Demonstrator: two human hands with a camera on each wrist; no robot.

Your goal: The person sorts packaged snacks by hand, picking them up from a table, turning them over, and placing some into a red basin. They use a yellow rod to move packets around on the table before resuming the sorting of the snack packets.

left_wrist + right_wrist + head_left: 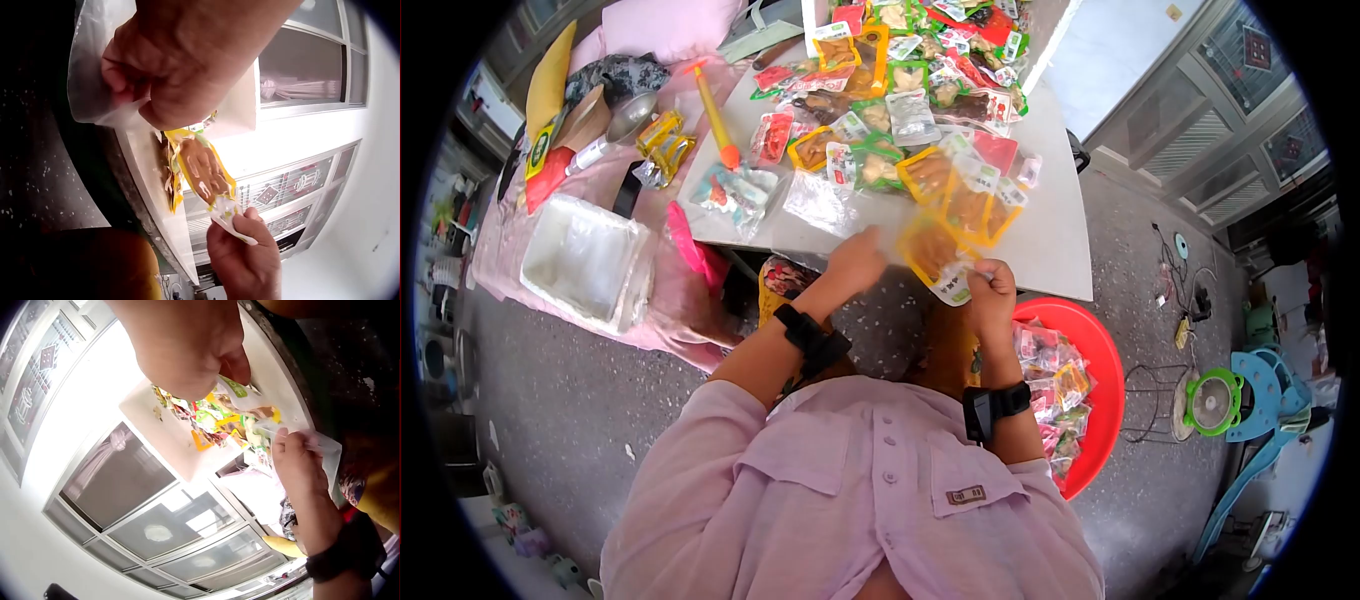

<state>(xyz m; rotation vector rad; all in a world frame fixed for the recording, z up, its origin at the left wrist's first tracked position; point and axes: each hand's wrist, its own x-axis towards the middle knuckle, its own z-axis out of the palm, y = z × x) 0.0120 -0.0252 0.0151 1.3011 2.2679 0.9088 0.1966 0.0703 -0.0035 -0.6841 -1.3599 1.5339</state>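
Observation:
My right hand (993, 285) pinches one end of a yellow-edged snack packet (930, 248) with brown food showing through it. In the left wrist view, this packet (201, 169) hangs at a slant from the thumb and fingers of the right hand (247, 256). My left hand (857, 262) is at the table's front edge, left of the packet. Its curled fingers grip a clear plastic bag (90, 75), which also shows around the left hand (297, 456) in the right wrist view. More yellow-edged packets (975, 200) lie on the table just beyond the held one.
A heap of mixed snack packets (910, 75) covers the back of the white table (1055, 235). Below its right corner stands a red basin (1108, 375) of filled bags. On the left are a white foam box (580, 265) and a yellow stick-like object (715, 115).

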